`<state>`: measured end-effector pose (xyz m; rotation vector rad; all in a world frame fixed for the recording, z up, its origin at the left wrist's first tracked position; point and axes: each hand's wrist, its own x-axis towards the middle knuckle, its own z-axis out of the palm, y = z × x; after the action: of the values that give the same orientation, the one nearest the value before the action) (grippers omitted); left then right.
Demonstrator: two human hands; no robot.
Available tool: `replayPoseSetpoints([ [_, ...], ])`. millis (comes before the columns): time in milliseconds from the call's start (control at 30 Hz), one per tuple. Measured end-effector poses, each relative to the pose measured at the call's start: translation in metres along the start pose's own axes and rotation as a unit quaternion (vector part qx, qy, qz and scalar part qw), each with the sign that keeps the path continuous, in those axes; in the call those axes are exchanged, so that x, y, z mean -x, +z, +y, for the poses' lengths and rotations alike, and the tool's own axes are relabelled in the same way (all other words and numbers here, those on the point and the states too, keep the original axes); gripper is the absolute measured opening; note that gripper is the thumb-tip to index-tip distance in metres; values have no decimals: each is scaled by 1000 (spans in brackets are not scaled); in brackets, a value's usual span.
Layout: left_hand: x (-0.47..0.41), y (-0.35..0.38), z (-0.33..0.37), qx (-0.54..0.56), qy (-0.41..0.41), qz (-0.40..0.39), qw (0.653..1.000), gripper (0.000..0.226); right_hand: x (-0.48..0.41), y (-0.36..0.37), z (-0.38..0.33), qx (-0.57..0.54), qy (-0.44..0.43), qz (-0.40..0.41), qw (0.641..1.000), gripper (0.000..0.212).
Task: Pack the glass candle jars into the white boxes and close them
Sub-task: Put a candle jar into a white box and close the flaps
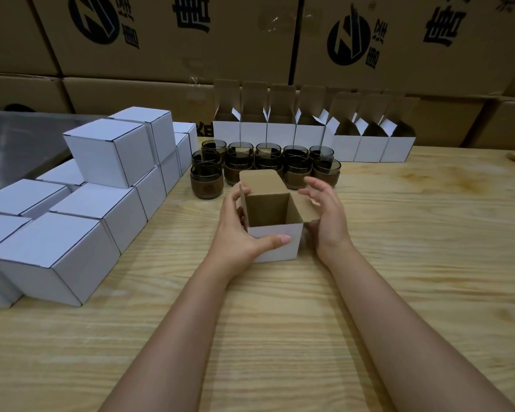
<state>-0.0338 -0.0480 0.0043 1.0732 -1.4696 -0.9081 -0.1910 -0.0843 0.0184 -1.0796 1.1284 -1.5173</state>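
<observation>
An open white box (275, 243) with a brown inside stands on the wooden table (399, 263) in the middle, its lid flap raised at the back. It looks empty inside. My left hand (240, 230) grips its left side, thumb across the front face. At the box's right side is my right hand (324, 212), fingers spread and curved above the right flap. Several dark glass candle jars (205, 181) with brown bases stand in rows just behind the box.
Stacked shut white boxes (107, 150) fill the left side of the table. A row of open white boxes (309, 133) stands behind the jars. Large brown printed cartons (191, 40) form a wall at the back.
</observation>
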Motion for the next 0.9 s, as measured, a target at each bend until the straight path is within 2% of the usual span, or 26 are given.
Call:
replayPoseSetpoints([
  [67, -3, 0, -4, -11, -15, 0, 1000, 103, -23, -4, -3, 117, -43, 107, 986, 23],
  [133, -4, 0, -5, -17, -15, 0, 1000, 103, -49, -14, -7, 232, -72, 161, 957, 29],
  [267, -4, 1, -6, -15, -9, 5, 1000, 98, -86, -27, -7, 464, -32, 113, 878, 48],
  [333, -5, 1, -6, -11, -9, 7, 1000, 97, -95, -29, -5, 511, -10, 83, 856, 51],
  [433, -6, 0, -6, 2, -15, 7, 1000, 99, -100, -32, -2, 542, 7, 59, 839, 48],
  [567, -6, -1, -7, 19, -25, 5, 1000, 102, -94, -35, -1, 538, -21, 74, 839, 47],
  [700, -7, -1, -6, 48, -47, 7, 998, 104, -80, -43, -4, 542, -49, 99, 833, 64],
  [800, -7, -1, -5, 56, -51, 10, 997, 103, -69, -51, -5, 515, -51, 103, 850, 64],
  [900, -6, 0, -4, 70, -53, 15, 996, 95, -61, -62, -5, 450, -54, 82, 888, 55],
])
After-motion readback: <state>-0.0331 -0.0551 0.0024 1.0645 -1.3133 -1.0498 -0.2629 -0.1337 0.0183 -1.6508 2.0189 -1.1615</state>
